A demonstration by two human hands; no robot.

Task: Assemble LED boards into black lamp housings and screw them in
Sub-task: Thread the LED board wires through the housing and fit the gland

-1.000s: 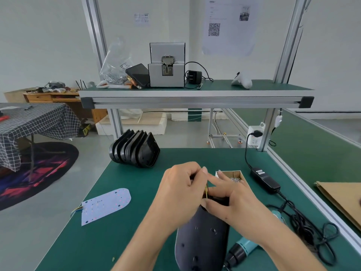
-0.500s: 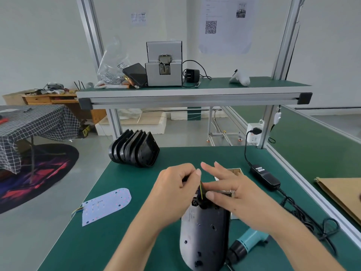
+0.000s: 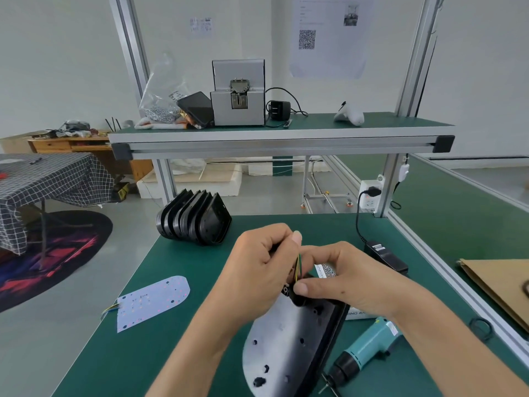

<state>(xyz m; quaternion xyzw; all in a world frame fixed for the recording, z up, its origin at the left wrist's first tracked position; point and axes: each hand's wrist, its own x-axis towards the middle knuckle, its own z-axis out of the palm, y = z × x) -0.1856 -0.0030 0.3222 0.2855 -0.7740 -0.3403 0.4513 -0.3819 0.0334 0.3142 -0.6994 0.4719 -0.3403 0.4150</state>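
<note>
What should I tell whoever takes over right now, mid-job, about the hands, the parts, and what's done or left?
Left hand: pinches the yellow-green wires above the housing's neck.
Right hand: grips the top of the black lamp housing, thumb at the wire opening.
Housing stands tilted on the green table, underside towards the camera; whether a board sits inside cannot be seen.
Spare LED board lies flat to the left; stack of empty housings behind it.
Teal electric screwdriver lies untouched at the right.
Done: wires partly pulled through.
Left: finish wires, drive screws, then the other housings.
</note>
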